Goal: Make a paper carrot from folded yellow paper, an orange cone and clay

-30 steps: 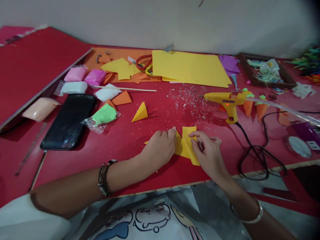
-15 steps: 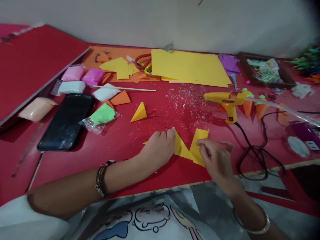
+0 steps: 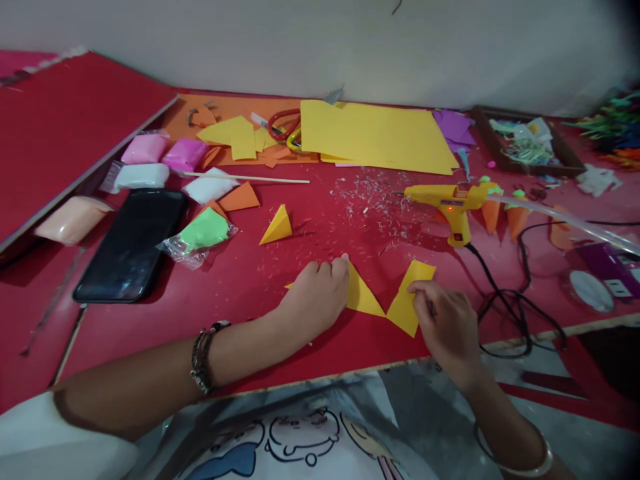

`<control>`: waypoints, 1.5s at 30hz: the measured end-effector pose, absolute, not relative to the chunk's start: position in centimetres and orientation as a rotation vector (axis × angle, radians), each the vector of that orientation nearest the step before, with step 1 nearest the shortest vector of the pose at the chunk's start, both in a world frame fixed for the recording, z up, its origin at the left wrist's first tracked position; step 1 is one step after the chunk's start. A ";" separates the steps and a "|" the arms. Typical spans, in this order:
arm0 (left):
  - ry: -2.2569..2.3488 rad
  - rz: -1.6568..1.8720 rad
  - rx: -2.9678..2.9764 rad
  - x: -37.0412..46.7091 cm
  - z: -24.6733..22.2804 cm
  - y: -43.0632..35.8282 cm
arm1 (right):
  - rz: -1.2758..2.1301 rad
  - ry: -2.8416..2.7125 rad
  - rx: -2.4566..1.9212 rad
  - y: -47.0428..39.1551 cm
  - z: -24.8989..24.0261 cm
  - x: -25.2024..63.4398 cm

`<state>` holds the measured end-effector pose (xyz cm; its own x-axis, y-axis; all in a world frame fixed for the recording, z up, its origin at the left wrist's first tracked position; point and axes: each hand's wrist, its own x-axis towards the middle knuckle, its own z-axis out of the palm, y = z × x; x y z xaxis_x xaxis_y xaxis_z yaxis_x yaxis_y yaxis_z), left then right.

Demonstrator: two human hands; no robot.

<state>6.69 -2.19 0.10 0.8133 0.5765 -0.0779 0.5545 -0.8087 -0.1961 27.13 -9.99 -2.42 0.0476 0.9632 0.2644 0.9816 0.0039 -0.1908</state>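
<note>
My left hand point(image 3: 317, 290) is closed with its fingers pressing a yellow paper triangle point(image 3: 364, 293) onto the red table. One tip of that paper sticks out to the left, and the hand hides its middle. My right hand point(image 3: 447, 320) pinches the edge of a yellow paper strip point(image 3: 410, 297), which is tilted up to the right. The strip's lower left corner meets the triangle's right tip; whether they are still joined I cannot tell. Farther back stands a small folded yellow paper cone point(image 3: 278, 225).
A yellow glue gun point(image 3: 453, 203) with a lit red light and black cord lies right. Yellow sheets point(image 3: 377, 137), scissors point(image 3: 285, 127) and a brown tray point(image 3: 575, 160) are behind. A phone point(image 3: 133, 243), a green clay packet point(image 3: 204, 230) and a wooden stick point(image 3: 250, 178) lie left.
My right hand has moved a little to the right with the yellow strip, which now leans further right and away from the triangle. My left hand stays in place.
</note>
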 end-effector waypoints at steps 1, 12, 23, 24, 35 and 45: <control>-0.892 0.198 -2.833 6.7 0.1 -2.2 | -0.099 -1.960 -2.014 -10.1 -2.5 27.3; -0.805 0.090 -2.900 6.6 -0.1 -2.1 | -0.074 -1.861 -1.884 -9.3 -0.6 27.1; -1.281 -0.806 -3.479 5.9 3.8 0.9 | 0.334 -1.776 -1.500 -4.9 3.3 22.4; -1.322 -0.875 -3.512 5.7 3.9 1.6 | 0.359 -1.764 -1.488 -4.6 3.4 22.1; -1.864 -0.783 -2.737 -1.2 4.9 15.5 | 0.620 -2.167 -1.610 -4.6 1.0 20.7; -2.039 -0.835 -2.428 -5.2 1.5 20.3 | 0.605 -2.325 -1.633 -4.7 1.7 20.6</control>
<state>-5.16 20.32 1.55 0.1010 0.9516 0.2904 0.8821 -0.2207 0.4163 20.59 -4.74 1.73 -0.3488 0.9362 -0.0433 0.8386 0.2911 -0.4604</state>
